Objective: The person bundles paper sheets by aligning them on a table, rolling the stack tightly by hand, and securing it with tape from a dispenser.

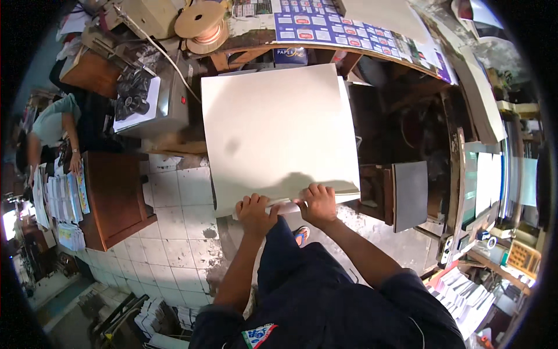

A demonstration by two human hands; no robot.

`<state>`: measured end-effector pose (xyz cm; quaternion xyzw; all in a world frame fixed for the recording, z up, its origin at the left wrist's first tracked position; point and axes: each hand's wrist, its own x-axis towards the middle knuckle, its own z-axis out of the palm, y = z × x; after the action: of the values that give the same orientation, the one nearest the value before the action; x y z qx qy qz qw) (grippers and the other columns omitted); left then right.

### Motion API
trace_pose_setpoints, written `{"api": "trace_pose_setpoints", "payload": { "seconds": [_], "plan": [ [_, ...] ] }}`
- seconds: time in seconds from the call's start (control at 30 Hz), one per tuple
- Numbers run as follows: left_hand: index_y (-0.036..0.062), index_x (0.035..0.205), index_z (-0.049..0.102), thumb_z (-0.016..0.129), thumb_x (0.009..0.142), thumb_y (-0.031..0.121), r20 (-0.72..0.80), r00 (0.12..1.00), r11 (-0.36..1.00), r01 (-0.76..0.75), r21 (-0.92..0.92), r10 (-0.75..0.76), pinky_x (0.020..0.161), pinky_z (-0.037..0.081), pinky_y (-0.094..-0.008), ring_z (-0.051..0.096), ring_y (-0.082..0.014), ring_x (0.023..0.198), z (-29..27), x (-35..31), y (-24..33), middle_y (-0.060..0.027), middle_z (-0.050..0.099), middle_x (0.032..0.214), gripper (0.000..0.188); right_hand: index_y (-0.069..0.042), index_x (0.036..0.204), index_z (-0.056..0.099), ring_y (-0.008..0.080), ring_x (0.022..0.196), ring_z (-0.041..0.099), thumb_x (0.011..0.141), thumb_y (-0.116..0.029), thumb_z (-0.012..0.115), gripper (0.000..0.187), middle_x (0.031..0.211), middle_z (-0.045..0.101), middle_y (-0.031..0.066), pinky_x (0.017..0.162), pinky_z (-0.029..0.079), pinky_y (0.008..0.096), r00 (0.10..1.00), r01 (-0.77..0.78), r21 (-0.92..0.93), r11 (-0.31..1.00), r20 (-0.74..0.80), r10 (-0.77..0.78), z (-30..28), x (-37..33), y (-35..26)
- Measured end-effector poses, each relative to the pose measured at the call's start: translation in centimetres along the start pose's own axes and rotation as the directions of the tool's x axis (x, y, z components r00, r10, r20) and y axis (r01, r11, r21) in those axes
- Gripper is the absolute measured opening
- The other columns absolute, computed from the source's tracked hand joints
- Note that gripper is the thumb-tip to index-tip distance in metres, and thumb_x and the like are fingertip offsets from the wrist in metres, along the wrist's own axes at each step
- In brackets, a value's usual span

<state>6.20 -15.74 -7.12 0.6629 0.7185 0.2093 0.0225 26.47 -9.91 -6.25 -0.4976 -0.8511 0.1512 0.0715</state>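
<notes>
A large stack of white sheets (279,128) spreads in front of the person, its near edge close to the legs; what carries it is hidden underneath. Both hands are on that near edge. The left hand (256,214) is nearer the stack's near left corner, fingers bent over the edge and the grip closed on it. The right hand (318,205) sits a little right of the edge's middle, its grip closed on the edge in the same way. Between the 2 hands the edge shows a pale, curved strip. How many sheets each grip has hold of cannot be told. Along the stack's right edge, lower sheets stick out past the top sheet.

Beyond the far edge stands a table (256,41). A spool (201,27) rests toward its left end, and purple printed sheets (331,26) lie along its near edge. A blue box (290,56) is under it. At the left, a co-worker (55,122) has a hand on some booklets (60,195) atop a brown cabinet (119,198).
</notes>
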Motion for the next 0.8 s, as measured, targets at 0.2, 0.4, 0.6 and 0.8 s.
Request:
{"api": "trace_pose_setpoints", "payload": {
  "seconds": [0.2, 0.4, 0.6, 0.8],
  "plan": [
    [0.0132, 0.082, 0.068, 0.074, 0.075, 0.046, -0.025, 1.000, 0.999, -0.019, -0.049, 0.017, 0.080, 0.038, -0.0399, 0.056, -0.0241, 0.083, -4.2, 2.2, 1.5, -0.0023, 0.059, 0.083, 0.035, -0.009, 0.096, 0.065, 0.0304, 0.094, 0.055, 0.086, -0.038, 0.069, 0.032, 0.097, 0.058, 0.0102, 0.081, 0.040, 0.0449, 0.985, 0.070, -0.029, 0.997, -0.155, -0.074, -3.9, 0.6, -0.7],
    [0.0037, 0.119, 0.060, 0.074, 0.079, 0.050, -0.056, 0.998, 0.998, 0.040, -0.051, -0.043, 0.090, 0.040, -0.0472, 0.054, -0.0341, 0.105, -9.4, -2.5, 2.1, -0.0150, 0.060, 0.106, 0.063, -0.008, 0.106, 0.064, 0.0333, 0.098, 0.055, 0.085, -0.037, 0.071, 0.036, 0.103, 0.060, 0.0122, 0.084, 0.040, 0.0451, 0.945, -0.031, 0.122, 0.992, -0.320, 0.069, -7.8, -4.8, 0.0],
    [-0.0047, 0.121, 0.054, 0.076, 0.082, 0.038, 0.172, 0.755, 0.709, 0.655, -0.262, -0.633, 0.088, 0.047, -0.0425, 0.061, -0.0330, 0.098, -2.9, -10.1, -12.4, -0.0188, 0.064, 0.105, 0.062, 0.006, 0.117, 0.058, 0.0211, 0.094, 0.061, 0.091, -0.032, 0.070, 0.048, 0.109, 0.063, 0.0144, 0.079, 0.051, 0.0358, 0.618, -0.663, 0.726, 0.184, 0.391, 0.682, 1.4, -8.5, 13.1],
    [-0.0036, 0.103, 0.061, 0.077, 0.081, 0.033, 0.602, 0.575, 0.435, 0.816, -0.379, -0.554, 0.071, 0.050, -0.0330, 0.062, -0.0198, 0.080, -3.7, -7.0, -14.6, -0.0111, 0.066, 0.089, 0.045, 0.007, 0.127, 0.054, 0.0232, 0.104, 0.061, 0.095, -0.017, 0.062, 0.040, 0.114, 0.063, 0.0149, 0.093, 0.050, 0.0364, 0.652, -0.670, 0.731, -0.130, 0.663, 0.368, 1.5, -9.9, 16.4]
  ]
}}
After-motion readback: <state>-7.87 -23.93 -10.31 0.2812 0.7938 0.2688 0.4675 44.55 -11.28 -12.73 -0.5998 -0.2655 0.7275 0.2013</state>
